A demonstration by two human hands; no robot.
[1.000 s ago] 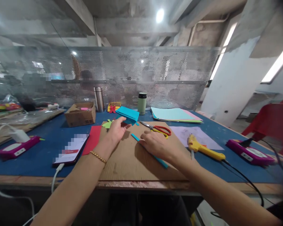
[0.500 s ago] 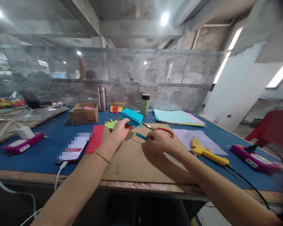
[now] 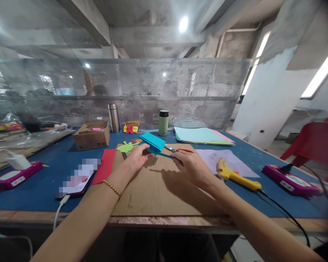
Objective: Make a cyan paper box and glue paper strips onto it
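Observation:
A folded bright-blue paper piece (image 3: 153, 141) is pinched in my left hand (image 3: 136, 158), tilted above the cardboard sheet (image 3: 150, 196). My right hand (image 3: 192, 165) is closed on one end of a narrow blue paper strip (image 3: 166, 155). The strip's other end reaches the underside edge of the folded piece; whether they touch I cannot tell. Scissors (image 3: 170, 148) with red handles lie just behind my right hand, partly covered by it. Light-green paper cutouts (image 3: 126, 146) and red paper (image 3: 106, 164) lie left of my left hand.
A yellow glue gun (image 3: 236, 176) rests on lilac paper (image 3: 244, 163) at right, its cord trailing off the front edge. Purple power strips (image 3: 292, 182) flank the work area. A phone (image 3: 80, 178), cardboard box (image 3: 92, 136), steel flask (image 3: 114, 118), green bottle (image 3: 163, 123) and paper stack (image 3: 200, 135) stand around.
My right hand has moved up and brought the strip to the edge of the folded blue paper. My left hand still holds that piece. The view has shifted slightly.

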